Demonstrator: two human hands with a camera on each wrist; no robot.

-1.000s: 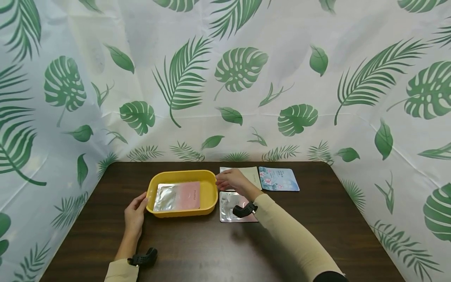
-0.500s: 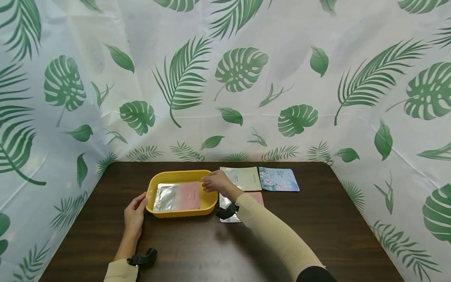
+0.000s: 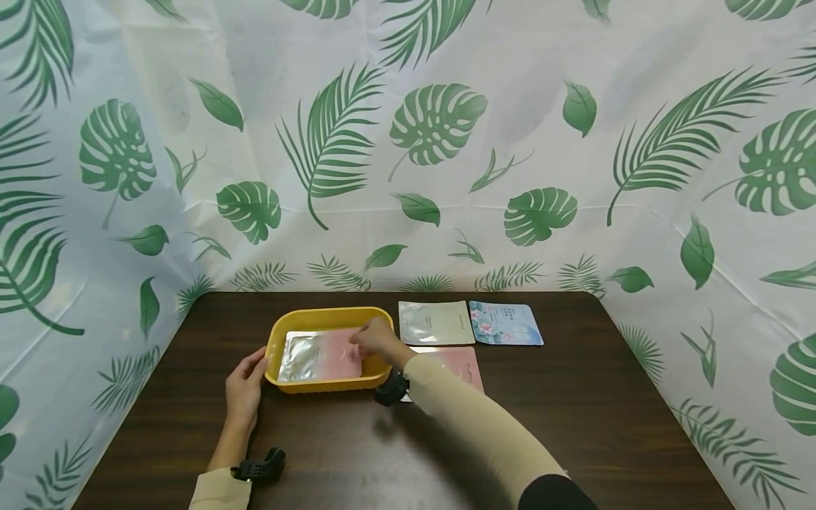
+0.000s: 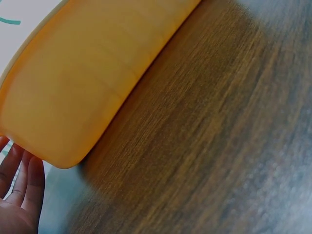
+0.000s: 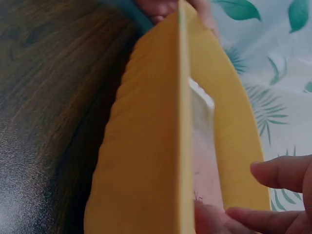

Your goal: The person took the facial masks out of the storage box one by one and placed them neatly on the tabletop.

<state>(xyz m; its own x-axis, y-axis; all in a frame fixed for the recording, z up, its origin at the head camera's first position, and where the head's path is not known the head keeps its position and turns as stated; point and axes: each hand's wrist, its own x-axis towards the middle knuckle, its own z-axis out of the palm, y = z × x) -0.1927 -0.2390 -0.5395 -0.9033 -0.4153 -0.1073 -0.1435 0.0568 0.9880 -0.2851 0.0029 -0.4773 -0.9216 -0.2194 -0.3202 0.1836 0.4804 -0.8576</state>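
Observation:
A yellow plastic basket (image 3: 319,387) stands on the dark table, left of centre. Flat inside it lies a pink-and-silver foil sachet (image 3: 319,355). My left hand (image 3: 244,386) grips the basket's left end, and the left wrist view has its fingers (image 4: 35,183) at the corner of the rim. My right hand (image 3: 380,340) reaches over the right end, its fingertips at the pink end of the sachet. Seen from the right wrist, the thumb and fingers (image 5: 268,219) are spread apart, the lower ones overlapping the sachet.
Right of the basket lie a cream-and-silver sachet (image 3: 436,324) and a blue flowered sachet (image 3: 506,324). In front of them, a second pink-and-silver sachet (image 3: 460,363) is partly hidden under the right forearm (image 3: 472,425). A leaf-print cloth (image 3: 357,234) hangs behind the table.
My right hand has moved left from the basket's right rim to over its inside, and its fingertips have come down to the sachet. My left hand has stayed on the basket.

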